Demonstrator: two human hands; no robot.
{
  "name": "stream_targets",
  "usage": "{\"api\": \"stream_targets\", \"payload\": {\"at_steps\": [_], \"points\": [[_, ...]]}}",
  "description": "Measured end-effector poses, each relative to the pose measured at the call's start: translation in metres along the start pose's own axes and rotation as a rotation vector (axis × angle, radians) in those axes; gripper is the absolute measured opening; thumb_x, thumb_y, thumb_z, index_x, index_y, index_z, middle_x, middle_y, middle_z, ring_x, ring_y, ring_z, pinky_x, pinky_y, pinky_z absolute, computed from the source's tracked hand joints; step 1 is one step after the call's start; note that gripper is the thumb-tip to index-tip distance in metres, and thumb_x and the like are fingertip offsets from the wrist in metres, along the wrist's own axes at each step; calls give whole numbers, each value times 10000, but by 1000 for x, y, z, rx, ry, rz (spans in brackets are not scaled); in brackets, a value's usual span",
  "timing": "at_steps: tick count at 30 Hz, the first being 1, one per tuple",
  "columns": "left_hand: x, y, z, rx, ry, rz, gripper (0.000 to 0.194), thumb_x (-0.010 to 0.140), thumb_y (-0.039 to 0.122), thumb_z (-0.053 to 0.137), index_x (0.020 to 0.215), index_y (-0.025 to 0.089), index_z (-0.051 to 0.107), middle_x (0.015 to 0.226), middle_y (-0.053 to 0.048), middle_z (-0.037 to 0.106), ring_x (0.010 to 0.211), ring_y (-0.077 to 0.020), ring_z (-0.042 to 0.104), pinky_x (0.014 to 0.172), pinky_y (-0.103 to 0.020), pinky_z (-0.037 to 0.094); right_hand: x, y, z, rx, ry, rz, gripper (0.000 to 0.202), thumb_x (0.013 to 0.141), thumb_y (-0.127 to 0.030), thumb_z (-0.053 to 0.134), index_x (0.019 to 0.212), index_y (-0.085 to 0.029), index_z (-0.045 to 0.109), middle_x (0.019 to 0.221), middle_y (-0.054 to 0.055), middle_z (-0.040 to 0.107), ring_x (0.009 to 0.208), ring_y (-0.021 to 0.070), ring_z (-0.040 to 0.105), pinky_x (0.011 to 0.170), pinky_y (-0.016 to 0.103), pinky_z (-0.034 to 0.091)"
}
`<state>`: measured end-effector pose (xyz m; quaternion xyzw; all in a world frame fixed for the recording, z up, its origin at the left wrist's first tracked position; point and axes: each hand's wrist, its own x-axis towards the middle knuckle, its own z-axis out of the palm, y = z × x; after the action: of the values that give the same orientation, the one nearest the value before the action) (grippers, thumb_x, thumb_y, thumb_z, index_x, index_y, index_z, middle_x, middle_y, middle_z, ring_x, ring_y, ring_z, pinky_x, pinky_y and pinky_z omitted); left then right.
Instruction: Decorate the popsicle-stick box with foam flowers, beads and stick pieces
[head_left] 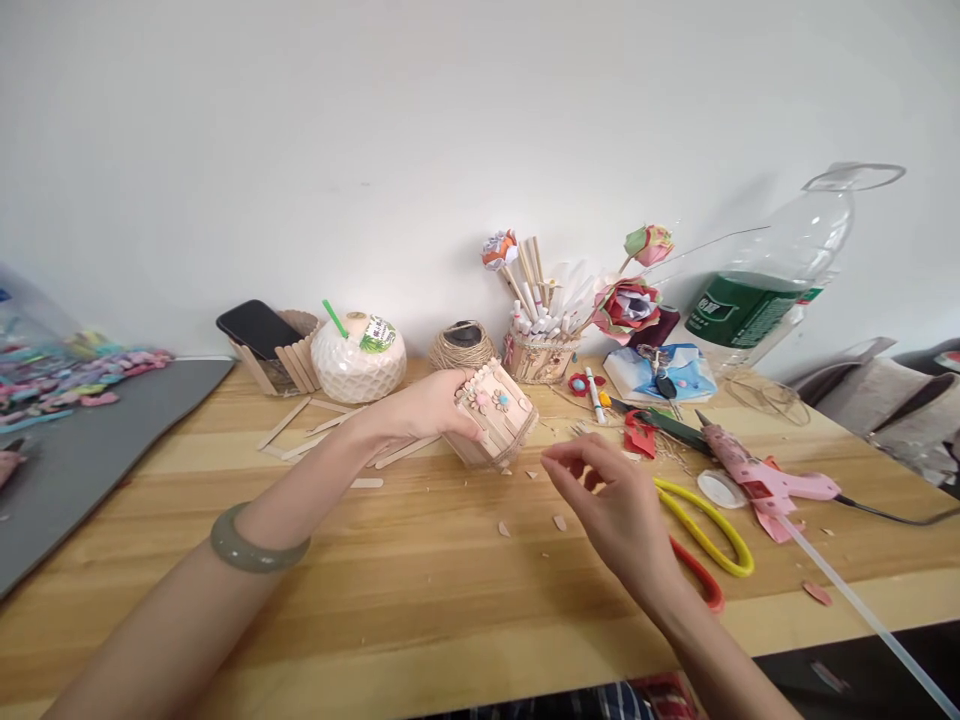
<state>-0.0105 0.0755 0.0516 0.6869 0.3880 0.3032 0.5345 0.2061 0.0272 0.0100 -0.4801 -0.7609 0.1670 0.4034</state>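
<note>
My left hand [431, 405], with a green bangle on its wrist, grips a small wooden-stick box [501, 412] tilted above the table. Pink and blue flowers decorate the box's front, and twine runs along its lower edge. To the right of the box is my right hand [607, 490], its thumb and index fingertip pinched together; whatever may be between them is too small to make out. Scissors with yellow and red handles [712, 525] lie beside and partly behind my right hand.
Loose sticks [367, 483], a white coconut with a green straw [358, 360], and a twine ball [461, 348] lie left and behind. A decorated pen holder [541, 355] stands behind. At right are a pink glue gun [757, 485] and a large bottle [780, 270].
</note>
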Motion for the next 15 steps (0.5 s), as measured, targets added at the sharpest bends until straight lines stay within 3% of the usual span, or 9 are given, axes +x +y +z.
{"api": "stream_targets", "payload": {"at_steps": [3,5,8,12,15], "points": [[-1,0,0,-31,-4,-13,442,587,50,673,1005,175,600,1092,-20,673,1014,-204,603,851,-300,445,-11,6,-4,-93,-276,13,115,815,-215,549,790,-211,661,777,16,638,655,149,595,579,261,452],[-2,1,0,-44,-7,-23,433,591,50,671,999,176,603,1080,-20,678,1005,-204,609,841,-298,451,-18,6,0,-132,-372,-13,118,806,-197,557,832,-216,670,824,24,645,703,157,616,616,264,468],[-3,3,0,-42,4,-33,440,589,56,677,1006,176,602,1087,-19,676,1015,-206,604,842,-298,450,-25,0,11,-187,-399,-70,114,783,-189,585,858,-212,668,845,29,640,738,165,624,655,271,481],[-3,4,1,-42,2,-30,455,587,60,681,1019,177,597,1108,-19,668,1035,-205,593,855,-298,443,-28,-7,22,-342,-378,-103,31,759,-195,621,764,-200,651,784,27,621,697,181,622,590,273,473],[-3,3,1,-65,-11,-24,436,599,60,671,1012,180,603,1094,-18,673,1023,-205,599,850,-300,445,-28,-9,25,-403,-377,-151,136,808,-164,562,698,-193,636,710,19,609,621,160,614,542,249,446]]}}
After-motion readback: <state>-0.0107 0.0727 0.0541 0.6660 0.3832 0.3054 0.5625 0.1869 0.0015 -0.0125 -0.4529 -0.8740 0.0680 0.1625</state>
